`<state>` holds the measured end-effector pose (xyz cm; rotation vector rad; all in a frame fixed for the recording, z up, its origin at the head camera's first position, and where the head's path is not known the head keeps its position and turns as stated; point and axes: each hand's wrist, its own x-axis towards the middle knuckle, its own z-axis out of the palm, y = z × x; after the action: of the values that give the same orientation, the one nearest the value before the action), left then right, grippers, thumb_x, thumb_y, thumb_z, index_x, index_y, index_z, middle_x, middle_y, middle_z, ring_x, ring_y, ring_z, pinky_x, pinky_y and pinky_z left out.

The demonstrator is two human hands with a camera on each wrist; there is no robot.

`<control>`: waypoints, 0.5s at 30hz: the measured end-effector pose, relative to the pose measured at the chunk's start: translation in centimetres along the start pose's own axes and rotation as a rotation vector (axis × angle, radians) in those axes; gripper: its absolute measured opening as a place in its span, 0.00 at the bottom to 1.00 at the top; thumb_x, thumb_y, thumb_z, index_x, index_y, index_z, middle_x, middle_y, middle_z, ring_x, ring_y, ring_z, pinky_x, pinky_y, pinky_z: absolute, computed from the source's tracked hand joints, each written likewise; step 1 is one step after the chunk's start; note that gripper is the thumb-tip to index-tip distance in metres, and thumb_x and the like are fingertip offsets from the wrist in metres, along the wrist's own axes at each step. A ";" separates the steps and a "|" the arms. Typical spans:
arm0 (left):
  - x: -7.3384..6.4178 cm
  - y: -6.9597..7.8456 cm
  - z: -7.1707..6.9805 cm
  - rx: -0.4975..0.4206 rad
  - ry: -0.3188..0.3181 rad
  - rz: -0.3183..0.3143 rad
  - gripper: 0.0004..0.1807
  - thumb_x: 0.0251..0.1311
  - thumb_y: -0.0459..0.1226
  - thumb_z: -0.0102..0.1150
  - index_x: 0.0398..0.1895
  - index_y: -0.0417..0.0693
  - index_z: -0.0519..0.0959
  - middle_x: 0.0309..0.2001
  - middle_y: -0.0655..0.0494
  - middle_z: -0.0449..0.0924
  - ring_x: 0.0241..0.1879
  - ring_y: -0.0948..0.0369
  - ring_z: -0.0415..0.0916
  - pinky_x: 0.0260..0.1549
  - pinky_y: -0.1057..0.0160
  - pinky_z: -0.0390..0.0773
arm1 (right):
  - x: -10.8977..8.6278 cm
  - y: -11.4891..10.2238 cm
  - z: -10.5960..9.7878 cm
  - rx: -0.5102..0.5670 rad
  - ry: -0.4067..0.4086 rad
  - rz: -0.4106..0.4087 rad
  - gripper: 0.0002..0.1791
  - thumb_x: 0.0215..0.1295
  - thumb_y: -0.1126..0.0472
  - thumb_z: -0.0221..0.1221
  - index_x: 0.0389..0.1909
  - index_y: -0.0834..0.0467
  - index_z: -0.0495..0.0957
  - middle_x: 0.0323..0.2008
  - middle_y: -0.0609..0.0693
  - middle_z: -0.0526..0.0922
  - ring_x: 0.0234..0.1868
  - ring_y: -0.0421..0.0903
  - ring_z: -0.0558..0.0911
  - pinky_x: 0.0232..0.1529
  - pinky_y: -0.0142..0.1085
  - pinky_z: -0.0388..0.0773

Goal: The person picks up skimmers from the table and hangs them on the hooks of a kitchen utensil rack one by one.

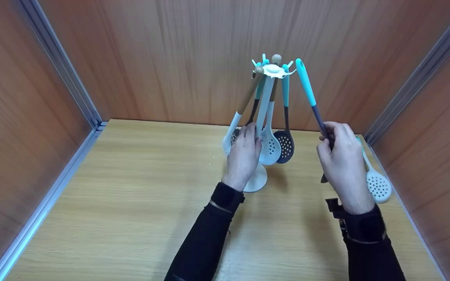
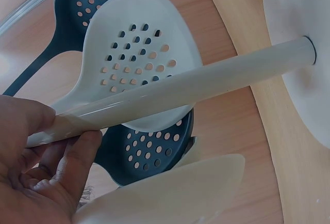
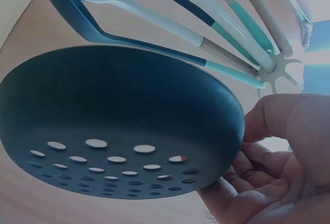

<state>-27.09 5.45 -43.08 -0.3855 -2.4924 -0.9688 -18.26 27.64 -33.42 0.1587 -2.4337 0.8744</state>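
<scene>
My left hand (image 1: 243,156) grips the white post (image 2: 206,87) of a utensil stand (image 1: 274,71), thumb and fingers on opposite sides of it. To the right, my right hand (image 1: 344,164) holds a dark skimmer (image 1: 306,84) with a turquoise handle tilted up toward the stand's hooks. Its dark perforated head (image 3: 118,100) fills much of the right wrist view; in the head view the hand mostly hides it. From the stand hang a white slotted spoon (image 1: 270,146) with a wooden handle, another dark skimmer (image 1: 285,146) and further utensils, partly behind my left hand.
A white skimmer (image 1: 379,186) with a turquoise handle lies on the table by the right wall. The stand's round white base (image 1: 256,181) rests on the wooden table (image 1: 131,195). Wood-grain panels (image 1: 193,58) enclose the back and both sides.
</scene>
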 end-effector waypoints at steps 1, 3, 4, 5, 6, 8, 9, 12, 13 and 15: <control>0.0 0.0 0.0 -0.001 -0.003 -0.005 0.25 0.89 0.35 0.64 0.81 0.38 0.73 0.69 0.41 0.85 0.62 0.48 0.93 0.58 0.53 0.97 | 0.0 0.0 0.0 0.000 -0.002 0.002 0.22 0.84 0.74 0.54 0.74 0.71 0.79 0.60 0.69 0.86 0.60 0.67 0.90 0.62 0.63 0.92; 0.0 0.0 0.0 -0.003 -0.011 -0.015 0.25 0.89 0.36 0.64 0.82 0.39 0.73 0.69 0.41 0.85 0.63 0.48 0.93 0.59 0.53 0.97 | 0.0 0.0 0.1 -0.001 -0.004 0.005 0.22 0.85 0.74 0.54 0.74 0.71 0.79 0.60 0.69 0.86 0.61 0.67 0.90 0.63 0.63 0.92; 0.0 0.0 -0.1 -0.005 -0.014 -0.019 0.25 0.89 0.36 0.64 0.82 0.39 0.73 0.69 0.41 0.85 0.63 0.48 0.93 0.59 0.53 0.97 | 0.0 0.0 0.1 -0.002 -0.006 0.006 0.22 0.85 0.74 0.54 0.74 0.71 0.79 0.60 0.69 0.86 0.61 0.67 0.90 0.63 0.63 0.92; 0.0 0.1 -0.1 -0.006 -0.016 -0.022 0.25 0.89 0.36 0.64 0.82 0.39 0.73 0.69 0.42 0.85 0.63 0.48 0.92 0.60 0.53 0.97 | 0.0 0.0 0.1 -0.002 -0.006 0.005 0.22 0.85 0.74 0.54 0.74 0.71 0.79 0.60 0.69 0.86 0.61 0.68 0.90 0.63 0.63 0.92; 0.0 0.1 -0.1 -0.007 -0.018 -0.025 0.25 0.89 0.36 0.64 0.82 0.40 0.74 0.69 0.42 0.85 0.63 0.48 0.92 0.60 0.53 0.97 | 0.0 0.0 0.2 -0.004 -0.006 0.004 0.22 0.85 0.74 0.54 0.73 0.71 0.79 0.60 0.69 0.86 0.61 0.68 0.90 0.63 0.63 0.92; 0.1 0.1 -0.1 -0.009 -0.020 -0.027 0.25 0.89 0.36 0.64 0.81 0.40 0.74 0.69 0.42 0.85 0.63 0.48 0.92 0.60 0.53 0.97 | 0.0 0.0 0.2 -0.006 -0.006 0.002 0.22 0.84 0.74 0.54 0.73 0.71 0.79 0.59 0.69 0.86 0.61 0.68 0.90 0.64 0.64 0.92; 0.1 0.1 -0.1 -0.008 -0.022 -0.029 0.25 0.89 0.36 0.64 0.81 0.40 0.74 0.69 0.42 0.85 0.64 0.48 0.92 0.60 0.53 0.96 | 0.0 0.0 0.3 -0.006 -0.005 0.002 0.22 0.84 0.74 0.54 0.73 0.71 0.79 0.59 0.69 0.86 0.61 0.69 0.90 0.64 0.65 0.92; 0.1 0.1 -0.1 -0.005 -0.032 -0.037 0.25 0.90 0.37 0.63 0.82 0.41 0.73 0.70 0.42 0.85 0.64 0.49 0.92 0.63 0.54 0.96 | 0.0 0.1 0.4 -0.007 -0.006 0.005 0.21 0.84 0.74 0.54 0.73 0.71 0.79 0.59 0.69 0.86 0.62 0.69 0.90 0.64 0.66 0.92; 0.1 0.1 -0.1 -0.003 -0.036 -0.039 0.26 0.90 0.37 0.63 0.82 0.41 0.73 0.70 0.43 0.85 0.64 0.49 0.92 0.63 0.54 0.96 | 0.0 0.1 0.4 -0.006 -0.008 0.006 0.22 0.84 0.74 0.54 0.73 0.71 0.79 0.59 0.69 0.85 0.62 0.69 0.90 0.64 0.67 0.92; 0.2 0.1 -0.1 -0.002 -0.040 -0.041 0.26 0.90 0.37 0.63 0.83 0.41 0.73 0.70 0.43 0.85 0.64 0.50 0.92 0.64 0.55 0.95 | 0.0 0.1 0.4 -0.005 -0.011 0.010 0.22 0.84 0.74 0.54 0.73 0.71 0.79 0.60 0.70 0.85 0.62 0.70 0.89 0.65 0.67 0.91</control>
<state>-27.18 5.44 -42.91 -0.3590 -2.5453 -0.9884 -18.50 27.49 -33.74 0.1496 -2.4488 0.8746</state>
